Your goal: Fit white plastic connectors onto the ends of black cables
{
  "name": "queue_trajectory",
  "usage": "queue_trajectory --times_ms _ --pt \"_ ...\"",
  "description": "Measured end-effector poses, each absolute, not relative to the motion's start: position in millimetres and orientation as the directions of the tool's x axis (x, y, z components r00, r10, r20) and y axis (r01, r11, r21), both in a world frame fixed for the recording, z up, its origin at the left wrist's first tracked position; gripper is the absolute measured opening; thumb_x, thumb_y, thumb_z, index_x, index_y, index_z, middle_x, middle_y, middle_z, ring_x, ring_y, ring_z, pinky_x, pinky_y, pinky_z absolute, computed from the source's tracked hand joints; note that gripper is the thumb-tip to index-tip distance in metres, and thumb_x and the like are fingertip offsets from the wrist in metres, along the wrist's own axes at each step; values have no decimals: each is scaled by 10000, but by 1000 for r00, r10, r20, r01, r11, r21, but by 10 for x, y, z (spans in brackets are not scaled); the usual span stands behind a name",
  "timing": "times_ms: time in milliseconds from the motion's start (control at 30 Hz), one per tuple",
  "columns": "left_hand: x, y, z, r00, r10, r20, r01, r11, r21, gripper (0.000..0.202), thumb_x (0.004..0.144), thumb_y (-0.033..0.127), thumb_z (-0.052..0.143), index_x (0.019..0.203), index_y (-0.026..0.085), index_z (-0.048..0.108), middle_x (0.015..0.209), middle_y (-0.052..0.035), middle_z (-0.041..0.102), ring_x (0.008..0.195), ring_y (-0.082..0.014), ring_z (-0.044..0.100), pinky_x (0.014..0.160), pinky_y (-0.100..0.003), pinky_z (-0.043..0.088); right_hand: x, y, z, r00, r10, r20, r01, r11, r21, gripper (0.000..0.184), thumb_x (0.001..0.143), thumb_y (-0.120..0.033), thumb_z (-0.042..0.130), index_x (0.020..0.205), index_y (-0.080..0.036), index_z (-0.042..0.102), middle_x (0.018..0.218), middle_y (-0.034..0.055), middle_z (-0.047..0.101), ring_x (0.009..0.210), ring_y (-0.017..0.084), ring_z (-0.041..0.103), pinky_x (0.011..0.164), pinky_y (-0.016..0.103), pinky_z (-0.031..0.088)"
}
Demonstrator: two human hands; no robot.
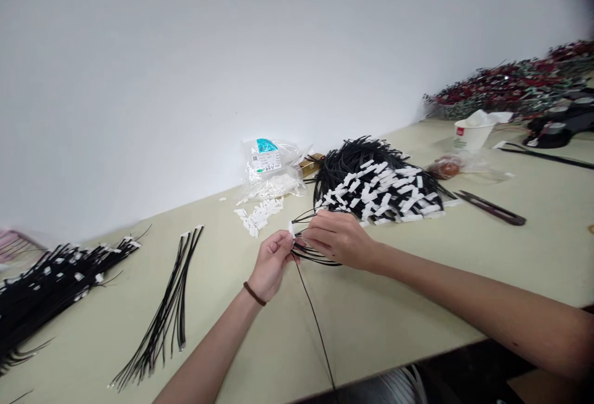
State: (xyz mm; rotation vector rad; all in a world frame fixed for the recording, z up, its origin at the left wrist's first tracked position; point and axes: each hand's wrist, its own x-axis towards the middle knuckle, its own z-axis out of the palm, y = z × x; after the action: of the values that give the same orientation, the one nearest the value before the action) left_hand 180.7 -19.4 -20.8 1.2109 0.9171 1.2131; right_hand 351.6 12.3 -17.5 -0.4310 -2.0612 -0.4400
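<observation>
Left hand point(271, 263): fingers pinch white connector point(291, 229) | Right hand point(341, 238): fingers closed on black wires point(320, 258) | Cable pile point(378, 184) just beyond

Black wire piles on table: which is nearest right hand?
The large mound just beyond the right hand, its near side dense with white connectors. The thin bundle and far-left pile both lie left of the left hand.

Beside a whitish wall point(139, 70), the pale green tabletop point(547, 255) bears a gold box point(312, 164), a paper cup point(474, 139) topped with white tissue point(480, 119), a clear plastic bag point(485, 169) around a round brown object point(449, 171), dark snips point(496, 208) and a tangled reddish heap point(505, 87).
</observation>
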Motion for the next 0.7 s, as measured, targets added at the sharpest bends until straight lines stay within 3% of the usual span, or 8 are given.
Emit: queue_trajectory --times_ms 300,700 --pt "1841 -202 -213 99 982 162 -139 -148 979 232 717 370 641 716 139 620 700 -35 611 608 -106 499 504 -209 412 3524 121 -167 -481 112 869 490 857 161 227 882 -218 471 694 -158 584 622 10 515 611 112 391 560 238 281" --pt "1837 -219 -185 116 987 115 -149 -97 984 249 696 377 657 689 133 610 735 -59 649 591 -109 526 504 -216 417 3538 125 -166 -502 127 855 483 862 155 246 893 -199 437 686 -170 566 606 1 489 596 115 350 538 247 265"
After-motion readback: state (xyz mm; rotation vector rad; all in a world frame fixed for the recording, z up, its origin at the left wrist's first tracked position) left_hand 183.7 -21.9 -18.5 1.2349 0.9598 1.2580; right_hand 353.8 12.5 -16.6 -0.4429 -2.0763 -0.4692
